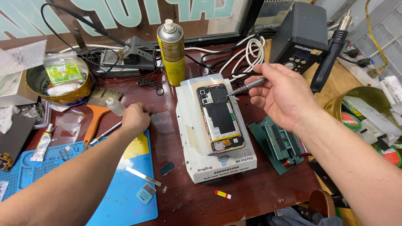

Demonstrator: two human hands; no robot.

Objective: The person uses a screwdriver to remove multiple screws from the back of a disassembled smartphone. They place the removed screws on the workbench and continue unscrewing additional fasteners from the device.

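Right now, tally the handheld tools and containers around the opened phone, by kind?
Screwdriver, in right hand: 1
Brush: 1
Tweezers: 1
Spray can: 1
Squeeze bottle, by left hand: 1
Glue tube: 1
Total: 6

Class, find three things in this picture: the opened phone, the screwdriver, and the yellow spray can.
opened phone (219, 117), head view, on its black battery.
screwdriver (247, 87), head view, on the grey shaft, held in the right hand (281, 97).
yellow spray can (172, 54), head view, mid-body of the can.
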